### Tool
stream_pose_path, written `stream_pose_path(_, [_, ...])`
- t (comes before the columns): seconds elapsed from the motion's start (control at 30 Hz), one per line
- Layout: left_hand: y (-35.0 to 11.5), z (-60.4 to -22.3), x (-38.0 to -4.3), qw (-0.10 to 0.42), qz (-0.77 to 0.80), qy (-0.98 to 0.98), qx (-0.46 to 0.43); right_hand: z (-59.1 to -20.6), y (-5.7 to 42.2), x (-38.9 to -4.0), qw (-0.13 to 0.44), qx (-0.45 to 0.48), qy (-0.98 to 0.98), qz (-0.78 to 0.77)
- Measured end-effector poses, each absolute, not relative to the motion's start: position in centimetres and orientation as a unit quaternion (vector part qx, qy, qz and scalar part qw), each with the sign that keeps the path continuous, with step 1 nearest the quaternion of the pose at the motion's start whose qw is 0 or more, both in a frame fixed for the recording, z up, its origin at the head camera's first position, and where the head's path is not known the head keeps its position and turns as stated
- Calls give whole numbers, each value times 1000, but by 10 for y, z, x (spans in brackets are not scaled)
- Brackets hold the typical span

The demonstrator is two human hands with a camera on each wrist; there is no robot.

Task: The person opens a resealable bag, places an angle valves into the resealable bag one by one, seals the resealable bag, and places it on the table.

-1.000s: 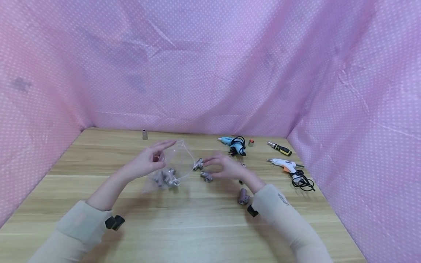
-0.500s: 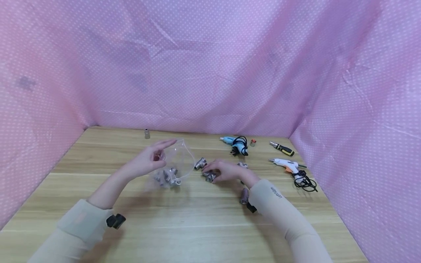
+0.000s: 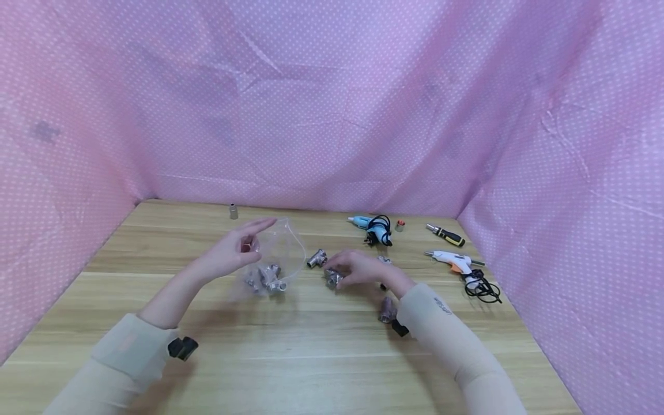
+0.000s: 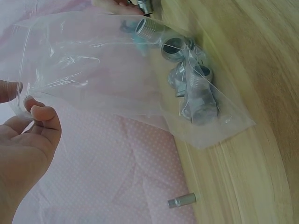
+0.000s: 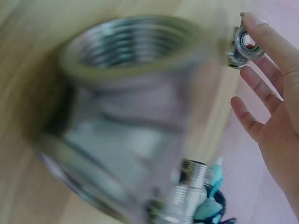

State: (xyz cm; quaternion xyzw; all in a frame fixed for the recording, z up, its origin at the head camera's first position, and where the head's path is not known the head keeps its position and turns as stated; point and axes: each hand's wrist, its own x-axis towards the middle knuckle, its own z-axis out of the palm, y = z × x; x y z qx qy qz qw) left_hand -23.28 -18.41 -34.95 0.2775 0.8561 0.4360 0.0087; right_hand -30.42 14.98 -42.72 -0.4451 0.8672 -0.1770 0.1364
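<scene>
My left hand [image 3: 228, 253] pinches the mouth of a clear zip bag [image 4: 117, 79], holding it open toward the right. Several silvery threaded pipe fittings [image 4: 201, 88] lie in the bag's bottom on the table. To the right of the bag, my right hand [image 3: 358, 268] grips a metal tee fitting [image 5: 245, 44] between thumb and fingers, close over the wood. Another tee fitting [image 3: 316, 258] lies between that hand and the bag. A larger tee fitting [image 5: 135, 130], blurred in the right wrist view, stands beside the right wrist.
Behind the right hand lies another fitting [image 3: 384, 260]. Farther back are a blue glue gun [image 3: 376, 229] with a black cord, a small red-topped metal piece [image 3: 400, 225], a screwdriver [image 3: 446, 235] and a white glue gun [image 3: 456, 262]. A small metal cylinder [image 3: 233, 211] stands back left. Pink cloth [image 3: 321, 115] surrounds the table.
My right hand has come down onto the tee fitting, curled its fingers round it and shifted it slightly right. The left hand keeps its hold on the bag.
</scene>
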Motion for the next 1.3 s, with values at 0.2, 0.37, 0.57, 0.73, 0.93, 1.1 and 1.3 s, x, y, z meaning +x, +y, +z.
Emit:
stream_pose_path(0.2, [-184,-350,-232,6,442,855,271,-402,156,-298,86,-456,858,-221])
stream_pose_path(0.37, [-184,-350,-231,10,450,852,268,-380,157,-294,45,-470,851,-232])
stream_pose_path(0.57, [-184,-351,-230,12,467,841,272,-353,152,-287,-36,-465,853,-235])
stream_pose_path(0.73, [-183,-351,-229,9,472,836,281,-332,140,-277,-74,-468,839,-269])
stream_pose_path(0.93, [-183,-352,-230,15,459,844,278,-318,117,-267,-103,-480,818,-300])
stream_pose_path(1.1, [-184,-353,-231,35,452,851,267,-317,95,-261,-111,-486,815,-296])
stream_pose_path(1.3, [-185,-352,-229,64,454,849,261,-320,73,-256,-92,-466,839,-264])
